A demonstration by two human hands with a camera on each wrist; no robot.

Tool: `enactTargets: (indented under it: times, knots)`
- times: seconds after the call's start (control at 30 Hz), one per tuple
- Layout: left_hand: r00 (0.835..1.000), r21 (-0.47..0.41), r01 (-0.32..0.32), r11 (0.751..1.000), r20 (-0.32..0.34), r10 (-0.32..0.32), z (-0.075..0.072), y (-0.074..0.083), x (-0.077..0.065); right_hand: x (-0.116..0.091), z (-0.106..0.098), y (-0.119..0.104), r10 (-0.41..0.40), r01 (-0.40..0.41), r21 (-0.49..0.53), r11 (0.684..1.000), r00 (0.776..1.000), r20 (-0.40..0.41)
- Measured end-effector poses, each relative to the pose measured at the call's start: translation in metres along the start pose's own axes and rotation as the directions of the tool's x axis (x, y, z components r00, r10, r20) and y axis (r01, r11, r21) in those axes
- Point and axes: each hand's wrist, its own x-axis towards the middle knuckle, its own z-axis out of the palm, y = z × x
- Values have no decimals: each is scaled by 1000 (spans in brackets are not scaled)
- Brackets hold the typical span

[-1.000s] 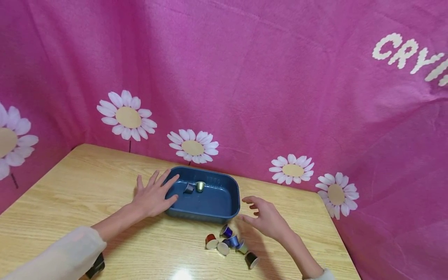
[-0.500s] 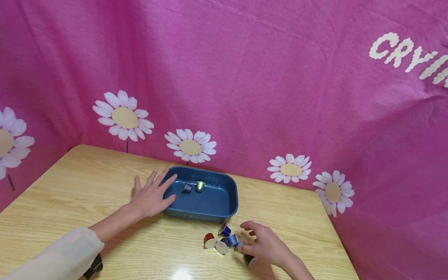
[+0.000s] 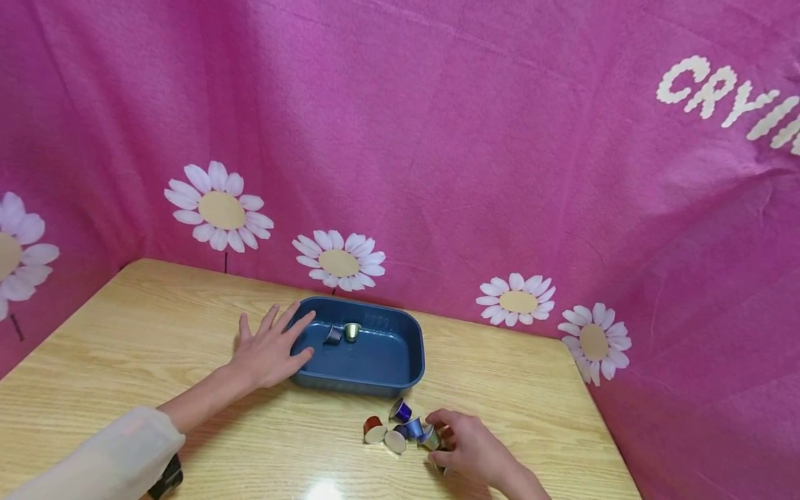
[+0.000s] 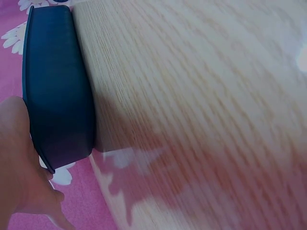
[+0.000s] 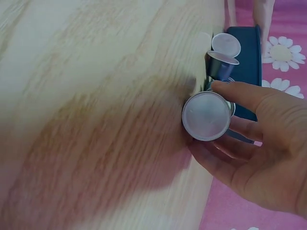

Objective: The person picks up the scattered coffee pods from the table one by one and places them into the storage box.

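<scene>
In the head view my left hand (image 3: 265, 354) lies with spread, straight fingers over the left rim of a dark blue rectangular tray (image 3: 359, 386). The left wrist view shows that hand against the tray's outer wall (image 4: 60, 86). My right hand (image 3: 471, 448) is at the near right, thumb and fingers curled round a black coffee capsule (image 3: 435, 464). Seen from the right wrist, the pale round lid of this capsule (image 5: 206, 116) faces the camera, its body mostly hidden. Next to it sit a pale green capsule (image 3: 429, 438) and a light blue capsule (image 3: 413, 428).
A red-brown capsule (image 3: 373, 430), a dark capsule with its pale lid up (image 3: 396, 442) and a deep blue capsule (image 3: 401, 410) lie just before the tray. Inside it are a gold capsule (image 3: 352, 332) and a dark purple capsule (image 3: 334, 335). A pink cloth (image 3: 437, 139) hangs behind the table.
My right hand has come down and nearer from beside the tray to the black capsule and closed round it. The gold capsule has shifted slightly left. My left hand has stayed on the tray.
</scene>
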Motion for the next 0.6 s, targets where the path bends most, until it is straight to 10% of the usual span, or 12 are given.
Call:
enactTargets:
  times: [0.6]
  knots:
    - [1000, 17, 6, 1000, 13, -6, 0, -1, 1, 3, 5, 3, -31, 29, -59, 998, 999, -36]
